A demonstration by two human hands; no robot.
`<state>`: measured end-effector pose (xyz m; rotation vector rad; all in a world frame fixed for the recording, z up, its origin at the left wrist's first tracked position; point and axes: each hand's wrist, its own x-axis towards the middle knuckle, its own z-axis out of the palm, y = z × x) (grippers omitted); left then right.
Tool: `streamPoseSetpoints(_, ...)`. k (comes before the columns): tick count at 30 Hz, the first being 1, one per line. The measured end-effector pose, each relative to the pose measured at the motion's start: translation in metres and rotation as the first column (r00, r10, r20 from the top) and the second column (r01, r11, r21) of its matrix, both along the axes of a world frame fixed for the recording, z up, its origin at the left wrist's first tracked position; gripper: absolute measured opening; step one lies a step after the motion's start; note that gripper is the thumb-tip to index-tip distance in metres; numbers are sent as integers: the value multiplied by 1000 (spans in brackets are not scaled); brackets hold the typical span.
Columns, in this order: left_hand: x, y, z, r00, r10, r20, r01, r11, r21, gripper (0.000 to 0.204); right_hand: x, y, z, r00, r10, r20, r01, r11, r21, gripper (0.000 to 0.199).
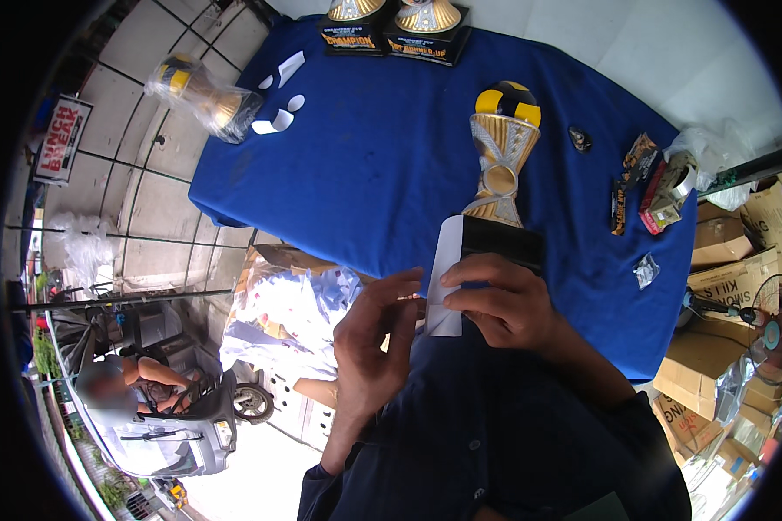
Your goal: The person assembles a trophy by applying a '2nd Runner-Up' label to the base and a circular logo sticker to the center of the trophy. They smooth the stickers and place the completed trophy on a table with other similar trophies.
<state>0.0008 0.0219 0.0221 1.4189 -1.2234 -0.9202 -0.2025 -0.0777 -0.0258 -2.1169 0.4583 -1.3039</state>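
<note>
A white paper strip (446, 269), folded or curled along its length, is held upright in front of my chest. My right hand (500, 300) pinches it from the right between thumb and fingers. At its left edge, the bent fingers of my left hand (378, 326) come together against the strip; their exact grip is partly hidden. Just beyond my hands lies a gold and silver trophy (501, 165) topped by a black and yellow ball. Its black base (504, 241) points toward me, partly covered by the strip and my right fingers.
Two trophies on black bases (426, 45) stand at the back of the blue-covered table (356, 156). A plastic-wrapped trophy (204, 97) and white paper scraps (274, 122) are at left. Tape rolls (673, 187) and dark printed labels (618, 207) lie right. Cardboard boxes (721, 239) and a fan (769, 330) stand beyond.
</note>
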Motion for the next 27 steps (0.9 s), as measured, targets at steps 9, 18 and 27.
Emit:
streamPoseSetpoints(9,4,0,-13,834,54,549,184,912,-368,53,3,5,10,999,-46,-5,46,996,70,36)
streamPoseSetpoints(18,1,-1,-5,937,-85,338,182,947,-267,39,-10,3,28,988,91,-127,-75,989,129,28)
streamPoseSetpoints(27,9,-4,-4,955,-198,219,241,952,-189,32,-20,-1,30,961,177,-211,-144,976,162,27)
